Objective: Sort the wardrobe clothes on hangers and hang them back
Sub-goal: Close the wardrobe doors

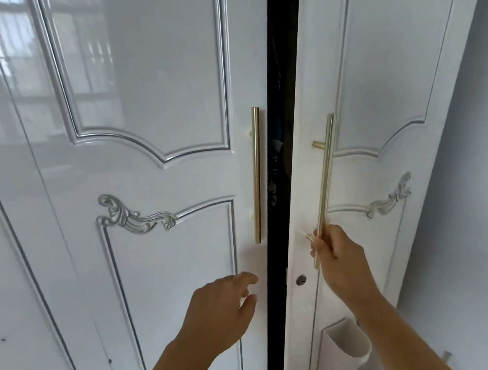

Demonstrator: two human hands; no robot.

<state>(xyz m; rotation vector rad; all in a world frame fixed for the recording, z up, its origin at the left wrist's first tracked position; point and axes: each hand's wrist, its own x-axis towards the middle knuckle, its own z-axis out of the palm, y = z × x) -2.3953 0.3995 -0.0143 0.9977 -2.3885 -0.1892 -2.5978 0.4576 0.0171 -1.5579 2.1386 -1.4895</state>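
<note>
Opening the wardrobe is the step in hand, and it goes best if both leaves swing out evenly. On the left, the glossy white panelled left door (154, 171) with its carved scroll ornament looks shut or nearly so, and its slim brass bar handle (256, 177) is untouched. The person's left hand (221, 307) hovers just below that handle, near the door's edge, fingers loosely spread and holding nothing; it should rise, wrap the bar near its lower end and pull straight outward rather than prying at the edge. Between the 2 doors runs a dark gap (280, 136), where only a blurred hint of the hanging clothes (275, 162) shows; hangers cannot be made out. To the right, the right hand (337, 253) has its fingers curled round the lower end of the matching brass bar handle (328, 183) on the white right door (383, 73), which stands ajar. Pulling smoothly, with the wrist in line, should keep the hinges from twisting; sorting has not yet begun.
</note>
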